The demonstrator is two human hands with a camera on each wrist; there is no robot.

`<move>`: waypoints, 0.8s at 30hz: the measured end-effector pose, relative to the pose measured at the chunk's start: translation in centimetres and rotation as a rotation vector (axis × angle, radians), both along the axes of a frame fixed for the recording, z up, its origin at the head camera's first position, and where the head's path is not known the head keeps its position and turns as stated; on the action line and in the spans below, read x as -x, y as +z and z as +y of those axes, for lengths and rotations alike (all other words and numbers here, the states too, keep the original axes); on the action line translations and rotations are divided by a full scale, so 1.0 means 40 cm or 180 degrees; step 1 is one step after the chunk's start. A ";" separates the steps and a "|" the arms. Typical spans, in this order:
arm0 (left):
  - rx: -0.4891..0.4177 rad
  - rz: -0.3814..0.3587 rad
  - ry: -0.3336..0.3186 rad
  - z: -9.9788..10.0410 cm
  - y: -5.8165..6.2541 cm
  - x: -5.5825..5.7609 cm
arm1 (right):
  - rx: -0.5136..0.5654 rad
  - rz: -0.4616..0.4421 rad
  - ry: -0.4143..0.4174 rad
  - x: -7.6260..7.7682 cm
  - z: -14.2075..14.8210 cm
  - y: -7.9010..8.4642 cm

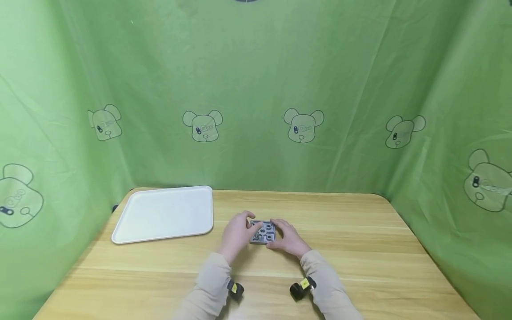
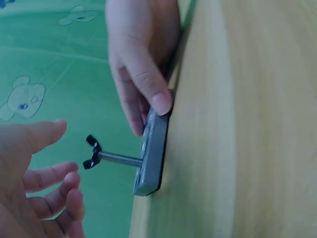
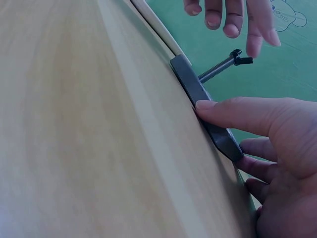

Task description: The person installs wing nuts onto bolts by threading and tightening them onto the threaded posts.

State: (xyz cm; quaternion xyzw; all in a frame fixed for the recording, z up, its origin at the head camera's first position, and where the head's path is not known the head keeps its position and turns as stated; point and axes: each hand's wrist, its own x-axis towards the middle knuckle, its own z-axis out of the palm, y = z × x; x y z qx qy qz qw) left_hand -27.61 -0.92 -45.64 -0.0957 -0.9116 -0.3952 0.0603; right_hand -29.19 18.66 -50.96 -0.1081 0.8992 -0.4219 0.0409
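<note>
A flat grey block [image 1: 262,238] with dark recesses in its top lies on the table. From one end of it a threaded wing screw [image 2: 119,158] with a black winged head stands up, also plain in the right wrist view. My right hand [image 1: 291,238] grips the block by its sides, thumb [image 3: 233,111] on the near edge and the other fingers round the far side. Over the screw's head hovers my left hand [image 2: 34,183], thumb and fingers spread apart, with a visible gap between them and the black wings [image 3: 241,60].
A white tray [image 1: 166,214] lies at the back left of the wooden table [image 1: 352,249]. Green curtains [image 1: 256,66] printed with bear heads hang behind and on both sides. Each sleeve carries a small black wrist camera [image 1: 297,291].
</note>
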 end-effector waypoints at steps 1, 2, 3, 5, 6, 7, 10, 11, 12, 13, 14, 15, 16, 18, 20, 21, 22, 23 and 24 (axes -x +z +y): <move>0.0083 0.0045 0.0064 0.006 0.001 -0.004 | 0.0002 0.0003 0.0005 0.000 0.000 0.000; 0.0166 0.0086 0.0139 0.012 0.002 -0.008 | 0.0002 0.0011 0.0010 0.000 0.000 0.000; 0.0233 0.0126 0.0191 0.017 0.003 -0.011 | 0.0005 0.0013 0.0011 0.000 0.000 0.000; 0.0333 0.0172 0.0262 0.027 0.004 -0.015 | 0.0018 0.0007 0.0006 0.001 0.001 0.001; 0.0369 0.0171 0.0282 0.031 0.003 -0.016 | 0.0023 0.0009 0.0004 0.001 0.001 0.001; 0.0390 0.0170 0.0287 0.035 0.002 -0.016 | 0.0025 0.0009 0.0000 0.000 0.001 0.000; 0.0485 0.0165 0.0315 0.046 -0.005 -0.015 | 0.0039 -0.0003 -0.0003 0.001 0.002 0.000; 0.0513 0.0182 0.0330 0.049 -0.009 -0.014 | 0.0038 -0.0002 0.0001 0.001 0.002 -0.001; 0.0539 0.0196 0.0351 0.051 -0.011 -0.013 | 0.0034 -0.0001 0.0007 0.001 0.003 -0.002; 0.0554 0.0206 0.0370 0.053 -0.013 -0.014 | 0.0031 0.0003 0.0012 0.001 0.003 -0.002; 0.0565 0.0222 0.0391 0.054 -0.014 -0.014 | 0.0031 0.0008 0.0018 0.001 0.003 -0.002; 0.0574 0.0238 0.0409 0.056 -0.015 -0.014 | 0.0030 0.0012 0.0020 0.001 0.003 -0.002; 0.0588 0.0251 0.0426 0.057 -0.016 -0.014 | 0.0030 0.0015 0.0023 0.001 0.003 -0.002; 0.0605 0.0270 0.0446 0.058 -0.017 -0.015 | 0.0033 0.0014 0.0024 0.000 0.003 -0.002; 0.0614 0.0276 0.0449 0.059 -0.017 -0.015 | 0.0032 0.0014 0.0021 0.000 0.003 -0.002; 0.0620 0.0277 0.0443 0.060 -0.018 -0.016 | 0.0032 0.0008 0.0016 0.000 0.003 -0.002; 0.0620 0.0273 0.0437 0.061 -0.019 -0.015 | 0.0028 0.0011 0.0015 0.000 0.002 -0.002; 0.0609 0.0268 0.0429 0.061 -0.019 -0.015 | 0.0025 0.0014 0.0014 0.000 0.002 -0.003; 0.0595 0.0260 0.0422 0.062 -0.019 -0.015 | 0.0026 0.0017 0.0014 0.000 0.002 -0.003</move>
